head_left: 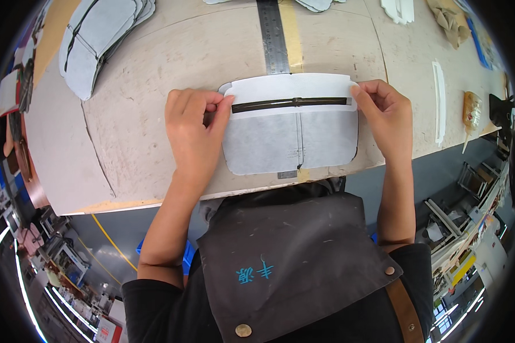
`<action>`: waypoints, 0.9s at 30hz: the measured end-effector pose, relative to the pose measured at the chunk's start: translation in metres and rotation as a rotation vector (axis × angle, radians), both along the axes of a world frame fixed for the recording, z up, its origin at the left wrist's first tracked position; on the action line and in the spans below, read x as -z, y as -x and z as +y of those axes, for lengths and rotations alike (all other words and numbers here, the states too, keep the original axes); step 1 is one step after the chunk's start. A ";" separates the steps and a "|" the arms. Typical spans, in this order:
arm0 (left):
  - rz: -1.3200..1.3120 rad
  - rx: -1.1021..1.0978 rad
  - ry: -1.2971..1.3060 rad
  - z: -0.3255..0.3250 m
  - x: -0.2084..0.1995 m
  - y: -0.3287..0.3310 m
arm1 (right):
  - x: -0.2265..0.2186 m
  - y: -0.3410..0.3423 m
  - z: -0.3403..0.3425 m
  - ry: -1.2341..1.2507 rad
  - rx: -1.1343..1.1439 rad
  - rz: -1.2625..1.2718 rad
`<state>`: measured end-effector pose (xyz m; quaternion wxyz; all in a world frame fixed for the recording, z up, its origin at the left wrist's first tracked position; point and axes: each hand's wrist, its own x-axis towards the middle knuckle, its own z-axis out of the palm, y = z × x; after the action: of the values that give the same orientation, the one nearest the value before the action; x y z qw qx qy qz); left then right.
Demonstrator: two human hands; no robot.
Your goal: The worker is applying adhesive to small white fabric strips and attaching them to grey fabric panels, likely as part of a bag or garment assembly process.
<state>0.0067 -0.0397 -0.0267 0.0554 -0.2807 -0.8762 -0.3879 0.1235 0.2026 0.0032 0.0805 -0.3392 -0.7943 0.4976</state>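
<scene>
A light grey, round-cornered panel [260,143] with a dark edge lies flat near the table's front edge. Across its upper part lies a white strip [269,87] with a long narrow slot, and a dark band, perhaps a zipper, shows in that slot. My left hand [194,126] pinches the strip's left end between thumb and fingers. At the opposite end, the thumb and bent fingers of my right hand [389,117] grip the strip's right edge. A steel ruler [273,40] runs under the panel, and its near end shows below the panel's bottom edge.
Similar grey panels are stacked [100,34] at the far left. On the right are a white slotted strip [438,103], a bottle of amber stuff with a thin nozzle [471,110], crumpled brown paper [449,23] and a blue tray [479,43]. Yellowish tape [293,40] lies beside the ruler.
</scene>
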 end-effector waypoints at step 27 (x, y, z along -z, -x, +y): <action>-0.072 -0.023 0.080 0.000 -0.011 0.001 | 0.008 0.002 0.008 -0.327 -0.179 -0.023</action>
<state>0.0055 -0.0396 -0.0154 0.0171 -0.2587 -0.8956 -0.3616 0.1212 0.2104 -0.0043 0.0807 -0.2550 -0.8925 0.3631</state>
